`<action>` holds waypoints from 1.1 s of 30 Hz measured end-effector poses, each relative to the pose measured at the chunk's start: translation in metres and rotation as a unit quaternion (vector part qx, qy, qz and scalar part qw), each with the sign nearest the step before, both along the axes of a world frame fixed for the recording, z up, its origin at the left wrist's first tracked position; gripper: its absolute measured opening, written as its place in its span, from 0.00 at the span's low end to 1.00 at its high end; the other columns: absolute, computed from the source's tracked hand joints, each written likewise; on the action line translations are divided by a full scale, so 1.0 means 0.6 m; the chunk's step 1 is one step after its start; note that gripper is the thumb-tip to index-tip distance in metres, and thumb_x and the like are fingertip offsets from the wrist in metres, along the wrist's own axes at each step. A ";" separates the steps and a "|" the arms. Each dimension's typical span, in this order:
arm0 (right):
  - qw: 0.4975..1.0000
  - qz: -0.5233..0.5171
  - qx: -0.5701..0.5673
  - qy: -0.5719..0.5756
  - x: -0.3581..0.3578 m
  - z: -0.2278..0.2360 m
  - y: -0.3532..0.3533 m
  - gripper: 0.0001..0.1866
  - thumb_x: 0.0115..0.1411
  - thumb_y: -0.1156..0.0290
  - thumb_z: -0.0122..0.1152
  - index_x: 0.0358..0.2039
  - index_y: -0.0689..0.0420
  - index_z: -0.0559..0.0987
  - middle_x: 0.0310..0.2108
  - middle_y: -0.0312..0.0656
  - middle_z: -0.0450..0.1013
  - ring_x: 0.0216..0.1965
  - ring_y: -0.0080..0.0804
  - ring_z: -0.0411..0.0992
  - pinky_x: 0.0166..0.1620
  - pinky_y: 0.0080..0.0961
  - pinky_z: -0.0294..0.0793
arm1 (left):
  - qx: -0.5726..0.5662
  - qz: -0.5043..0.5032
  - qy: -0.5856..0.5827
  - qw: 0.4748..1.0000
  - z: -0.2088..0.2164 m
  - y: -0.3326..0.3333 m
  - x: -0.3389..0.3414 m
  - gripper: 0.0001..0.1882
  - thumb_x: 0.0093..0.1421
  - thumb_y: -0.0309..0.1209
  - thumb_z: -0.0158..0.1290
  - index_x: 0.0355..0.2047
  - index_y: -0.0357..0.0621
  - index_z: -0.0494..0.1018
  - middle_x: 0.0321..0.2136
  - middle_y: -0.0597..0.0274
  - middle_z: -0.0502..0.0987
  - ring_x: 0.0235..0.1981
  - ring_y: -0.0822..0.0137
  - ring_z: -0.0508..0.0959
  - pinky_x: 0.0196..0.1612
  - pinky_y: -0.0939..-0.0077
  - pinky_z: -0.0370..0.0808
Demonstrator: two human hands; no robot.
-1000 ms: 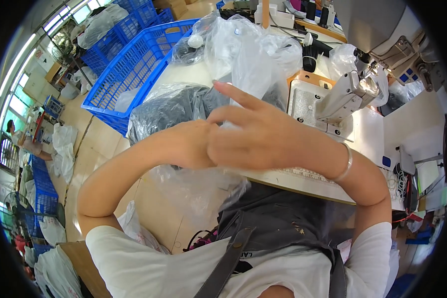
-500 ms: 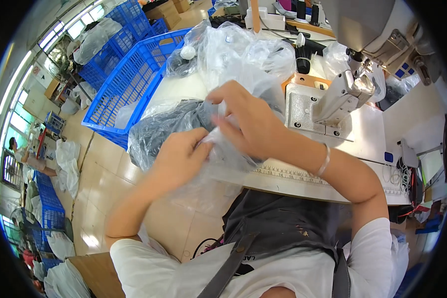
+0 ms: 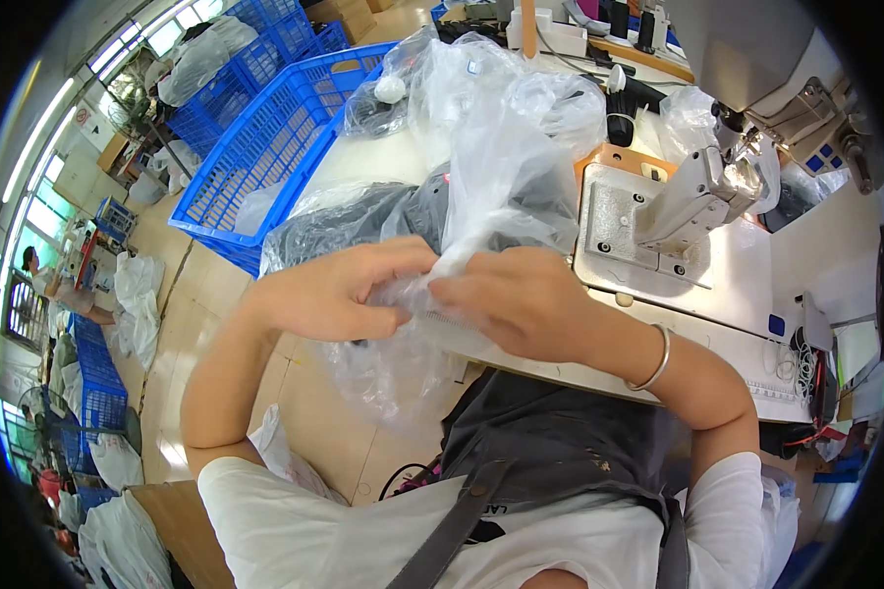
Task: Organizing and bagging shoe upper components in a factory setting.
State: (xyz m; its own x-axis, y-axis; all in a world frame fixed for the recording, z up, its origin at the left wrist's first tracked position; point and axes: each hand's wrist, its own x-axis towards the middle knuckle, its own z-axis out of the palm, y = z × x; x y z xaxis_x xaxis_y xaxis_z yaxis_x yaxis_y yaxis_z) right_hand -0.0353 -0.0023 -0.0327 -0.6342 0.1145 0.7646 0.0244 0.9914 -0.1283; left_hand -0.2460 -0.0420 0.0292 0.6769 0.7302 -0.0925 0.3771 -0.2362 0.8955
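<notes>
Both my hands grip a clear plastic bag (image 3: 481,162) whose film is bunched and twisted between them. My left hand (image 3: 359,290) has thumb and fingers closed on the gathered film from the left. From the right, my right hand (image 3: 521,302) pinches the same bunch, its fingertips partly hidden by the plastic. Loose film hangs below the hands past the table edge. Behind them lies a dark grey bundle (image 3: 349,218) wrapped in clear plastic; what it is made of is hard to make out.
A blue plastic crate (image 3: 265,147) stands to the left. On the right, a sewing machine (image 3: 692,211) rises from the white table (image 3: 737,339). Near the back lie more clear bags (image 3: 560,108) and a black thread cone (image 3: 620,118). Far left, a person (image 3: 64,285) sits by another table.
My right hand has come down and nearer, beside the left. The bag's film, loose before, is now drawn into a twisted neck between my hands.
</notes>
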 end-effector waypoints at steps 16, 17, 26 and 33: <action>0.987 0.035 -0.155 0.006 0.018 0.020 -0.003 0.11 0.45 0.77 0.62 0.31 0.57 0.73 0.28 0.39 0.70 0.25 0.35 0.70 0.26 0.26 0.69 | 0.243 0.101 0.135 0.955 0.040 -0.047 0.006 0.21 0.47 0.21 0.56 0.44 0.39 0.71 0.35 0.59 0.70 0.37 0.66 0.71 0.36 0.77 0.68; 0.986 0.030 -0.164 0.011 0.017 0.020 -0.004 0.08 0.48 0.74 0.61 0.29 0.56 0.72 0.27 0.38 0.69 0.26 0.36 0.70 0.27 0.27 0.69 | 0.339 0.122 0.201 0.911 0.039 -0.048 0.006 0.17 0.47 0.22 0.56 0.40 0.39 0.73 0.32 0.59 0.71 0.34 0.63 0.72 0.35 0.75 0.69; 0.990 -0.041 0.040 -0.130 0.034 -0.005 0.002 0.06 0.47 0.72 0.55 0.26 0.57 0.69 0.25 0.38 0.65 0.26 0.32 0.68 0.25 0.26 0.69 | 0.578 0.120 0.287 0.754 0.000 0.010 -0.048 0.03 0.45 0.27 0.54 0.23 0.44 0.72 0.21 0.63 0.68 0.25 0.63 0.68 0.26 0.72 0.66; 0.986 -0.029 0.037 -0.160 0.083 -0.063 -0.005 0.07 0.45 0.73 0.53 0.26 0.56 0.69 0.25 0.38 0.62 0.27 0.31 0.67 0.24 0.25 0.68 | 0.499 0.156 0.280 0.805 -0.069 0.046 -0.117 0.07 0.53 0.31 0.49 0.23 0.40 0.70 0.21 0.59 0.68 0.26 0.59 0.68 0.28 0.71 0.64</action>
State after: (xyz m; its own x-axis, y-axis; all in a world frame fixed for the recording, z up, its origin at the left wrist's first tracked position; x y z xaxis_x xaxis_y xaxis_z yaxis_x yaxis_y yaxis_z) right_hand 0.0146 -0.0052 -0.0707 -0.8381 0.1099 0.5342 0.1096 0.9934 -0.0325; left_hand -0.3164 -0.0143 -0.0124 0.5017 0.7564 0.4197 0.8365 -0.5479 -0.0123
